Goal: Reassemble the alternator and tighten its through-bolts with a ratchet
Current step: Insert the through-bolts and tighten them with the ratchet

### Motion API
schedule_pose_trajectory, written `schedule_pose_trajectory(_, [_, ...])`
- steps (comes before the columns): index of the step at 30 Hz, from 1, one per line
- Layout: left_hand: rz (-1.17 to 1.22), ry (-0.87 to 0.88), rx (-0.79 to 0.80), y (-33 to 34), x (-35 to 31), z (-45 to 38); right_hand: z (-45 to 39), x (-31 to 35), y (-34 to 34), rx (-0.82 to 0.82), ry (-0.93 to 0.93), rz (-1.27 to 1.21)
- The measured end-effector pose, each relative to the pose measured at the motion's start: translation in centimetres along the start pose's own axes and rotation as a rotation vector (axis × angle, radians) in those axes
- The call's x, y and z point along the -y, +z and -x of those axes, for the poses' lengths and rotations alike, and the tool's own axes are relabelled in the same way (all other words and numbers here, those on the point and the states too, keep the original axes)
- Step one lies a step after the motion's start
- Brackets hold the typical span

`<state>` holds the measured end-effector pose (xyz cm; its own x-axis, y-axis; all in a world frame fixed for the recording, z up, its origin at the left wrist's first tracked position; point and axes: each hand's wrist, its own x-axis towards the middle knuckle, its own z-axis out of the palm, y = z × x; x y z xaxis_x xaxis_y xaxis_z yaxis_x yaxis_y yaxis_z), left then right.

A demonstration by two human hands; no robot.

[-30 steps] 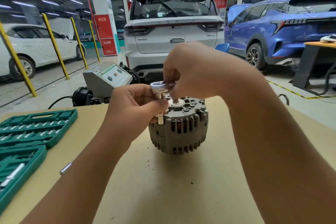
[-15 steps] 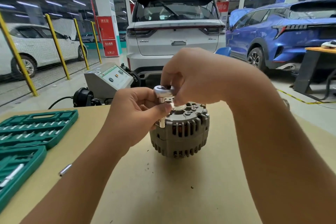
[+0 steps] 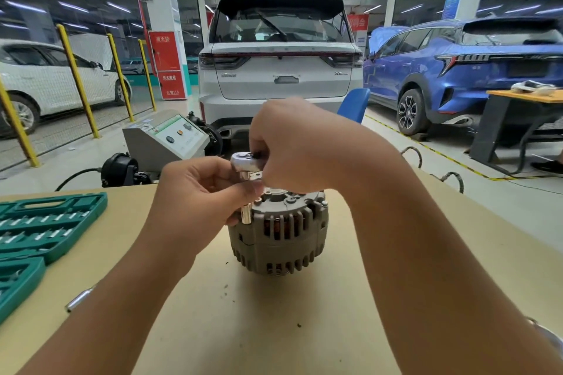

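A grey alternator [image 3: 278, 234] stands upright in the middle of the tan table [image 3: 274, 313]. A chrome ratchet [image 3: 243, 161] sits over its left top edge, with a socket [image 3: 245, 214] pointing down along the housing. My left hand [image 3: 198, 201] pinches the socket and extension below the ratchet head. My right hand [image 3: 301, 146] curls round the ratchet handle above the alternator and hides most of the handle and the alternator's top.
An open green socket case [image 3: 45, 222] lies at the table's left edge, with a loose chrome piece [image 3: 79, 298] near it. Behind the table stand a grey test machine [image 3: 166, 138], a white car and a blue car. A second table [image 3: 524, 97] is at the far right.
The ratchet head and both hands sit slightly lower against the alternator, and the view has tilted up a little. The alternator itself has not moved on the table.
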<state>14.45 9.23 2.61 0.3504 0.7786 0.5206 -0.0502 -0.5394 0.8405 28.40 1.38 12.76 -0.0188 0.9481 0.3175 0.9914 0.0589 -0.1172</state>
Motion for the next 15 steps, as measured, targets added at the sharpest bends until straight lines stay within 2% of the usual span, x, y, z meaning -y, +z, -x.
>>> schedule_pose_trajectory(3, [-0.01,0.035,0.012,-0.1,0.1,0.0,0.0,-0.5,-0.4,0.044,-0.015,-0.025])
schedule_pose_trajectory(7, [0.023,0.008,0.049,-0.1,0.0,0.0,-0.1,-0.7,0.0,-0.049,0.038,-0.046])
schedule_pose_trajectory(11, [0.025,0.015,0.032,0.3,0.3,0.0,0.2,-0.8,-0.8,0.023,-0.037,-0.024])
schedule_pose_trajectory(15, [0.061,0.012,0.074,0.3,0.3,0.1,-0.1,-1.5,-0.4,0.018,0.028,-0.103])
